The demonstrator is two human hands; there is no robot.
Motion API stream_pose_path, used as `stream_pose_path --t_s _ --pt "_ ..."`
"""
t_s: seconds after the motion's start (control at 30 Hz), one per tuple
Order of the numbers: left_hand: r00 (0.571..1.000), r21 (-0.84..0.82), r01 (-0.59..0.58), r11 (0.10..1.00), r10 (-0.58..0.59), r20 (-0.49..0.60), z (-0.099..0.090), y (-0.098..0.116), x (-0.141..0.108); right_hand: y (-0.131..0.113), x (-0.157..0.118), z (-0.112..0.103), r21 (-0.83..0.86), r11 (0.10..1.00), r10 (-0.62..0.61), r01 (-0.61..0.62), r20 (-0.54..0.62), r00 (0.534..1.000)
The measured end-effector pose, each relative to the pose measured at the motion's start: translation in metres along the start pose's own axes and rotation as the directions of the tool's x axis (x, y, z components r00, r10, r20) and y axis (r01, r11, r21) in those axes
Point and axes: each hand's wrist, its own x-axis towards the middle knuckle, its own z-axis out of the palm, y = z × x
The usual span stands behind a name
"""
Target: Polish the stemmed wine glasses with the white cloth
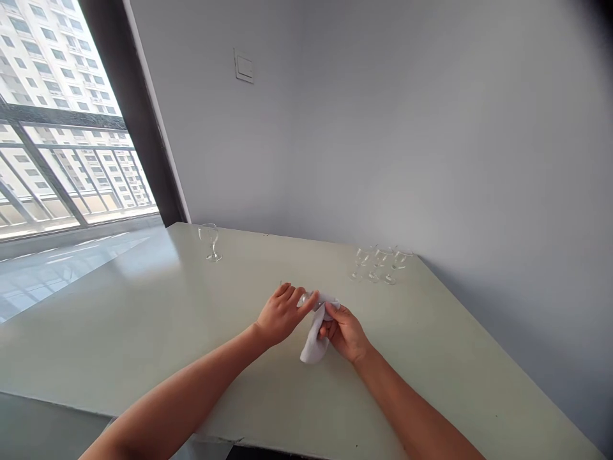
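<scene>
Above the middle of the pale table (268,390), my left hand (286,313) has its fingers wrapped round a clear glass (304,299), which is mostly hidden by the fingers and the cloth. My right hand (345,330) pinches a white cloth (315,344) against the right end of the glass. One end of the cloth hangs down between my hands. The glass seems to lie sideways in my grip, but its full shape cannot be made out.
A single stemmed glass (211,243) stands upright at the back left of the table. Three more stemmed glasses (377,263) stand in a row at the back right, near the wall (383,128). A window is at the left.
</scene>
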Motion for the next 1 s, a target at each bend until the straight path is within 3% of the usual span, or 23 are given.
stream_pose_path --t_s 0.07,0.13,0.2,0.23,0.3,0.37,0.43,0.5,0.57,0.63,0.7,0.8,0.87,0.93,1.0 --pt "0.998 -0.115 0.053 0.992 -0.051 0.023 -0.001 0.001 -0.001 -0.007 -0.001 -0.004 -0.053 0.999 0.003 -0.002 0.028 1.0" --pt "0.982 -0.27 0.19 0.944 -0.178 0.07 0.0 0.004 -0.002 -0.016 -0.005 -0.011 -0.21 0.977 -0.014 0.033 0.092 0.996" --pt "0.934 -0.477 0.351 0.806 -0.269 0.233 -0.001 0.009 -0.001 -0.029 -0.01 -0.018 -0.359 0.929 -0.024 0.086 0.174 0.984" --pt "0.902 -0.578 0.421 0.699 -0.256 0.347 -0.002 0.013 0.0 -0.035 -0.013 -0.023 -0.407 0.908 -0.01 0.099 0.216 0.976" --pt "0.831 -0.706 0.527 0.474 -0.113 0.545 -0.006 0.018 0.002 -0.046 -0.016 -0.031 -0.448 0.89 0.056 0.082 0.286 0.957" --pt "0.785 -0.732 0.575 0.366 0.005 0.619 -0.008 0.022 0.003 -0.051 -0.017 -0.036 -0.445 0.894 0.104 0.047 0.307 0.946" --pt "0.815 -0.705 0.536 0.464 -0.066 0.576 -0.007 0.021 0.002 -0.046 -0.014 -0.035 -0.416 0.909 0.097 0.02 0.258 0.961" --pt "0.892 -0.569 0.425 0.704 -0.219 0.396 -0.002 0.018 0.0 -0.034 -0.008 -0.03 -0.348 0.937 0.056 -0.001 0.149 0.987" --pt "0.943 -0.324 0.323 0.889 -0.276 0.184 0.005 0.012 -0.002 -0.018 -0.002 -0.022 -0.237 0.971 0.024 -0.018 0.022 0.999" --pt "0.963 -0.15 0.265 0.953 -0.253 0.092 0.01 0.007 -0.004 -0.007 0.002 -0.015 -0.151 0.988 0.022 -0.027 -0.033 0.999" --pt "0.965 -0.112 0.253 0.961 -0.243 0.094 0.01 0.003 -0.004 -0.004 0.001 -0.012 -0.193 0.98 0.046 -0.039 0.03 0.999" --pt "0.936 -0.278 0.329 0.902 -0.273 0.222 0.0 0.0 -0.002 -0.016 -0.007 -0.014 -0.408 0.913 0.103 -0.019 0.184 0.977" --pt "0.879 -0.464 0.418 0.781 -0.22 0.422 -0.009 -0.001 -0.001 -0.027 -0.013 -0.017 -0.494 0.869 0.137 0.011 0.264 0.955" --pt "0.793 -0.576 0.501 0.646 -0.076 0.604 -0.014 -0.001 0.0 -0.034 -0.016 -0.02 -0.51 0.86 0.168 0.022 0.323 0.931" --pt "0.742 -0.587 0.532 0.61 -0.002 0.67 -0.013 -0.002 0.001 -0.035 -0.015 -0.021 -0.481 0.876 0.166 0.012 0.324 0.931"
